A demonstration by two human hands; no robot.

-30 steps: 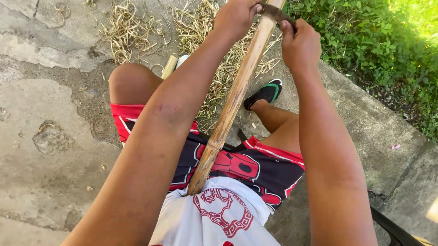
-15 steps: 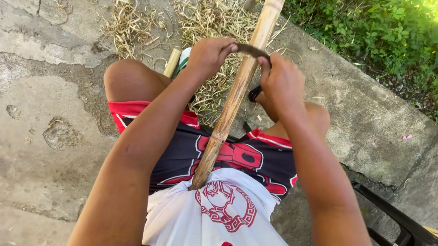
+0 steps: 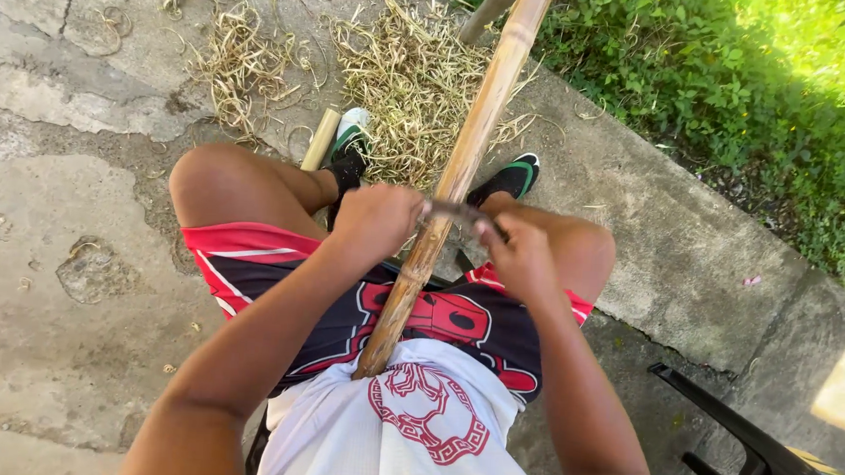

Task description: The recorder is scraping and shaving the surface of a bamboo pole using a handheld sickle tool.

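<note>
A long bamboo pole (image 3: 465, 163) slants from my lap up and away toward the grass, its near end against my white shirt. A dark metal blade (image 3: 455, 210) lies across the pole about midway. My left hand (image 3: 377, 220) grips the blade's left end and my right hand (image 3: 518, 252) grips its right end, one on each side of the pole. My knees in red and black shorts flank the pole, and my feet in dark sandals rest beyond them.
A pile of dry shavings (image 3: 402, 73) covers the cracked concrete (image 3: 64, 277) ahead of my feet. A short bamboo piece (image 3: 320, 138) lies by my left foot. Green plants (image 3: 738, 100) border the concrete at right. A black plastic chair (image 3: 758, 457) stands at the lower right.
Both hands have drawn the blade down the pole toward my body, from near the pole's far end to about its middle.
</note>
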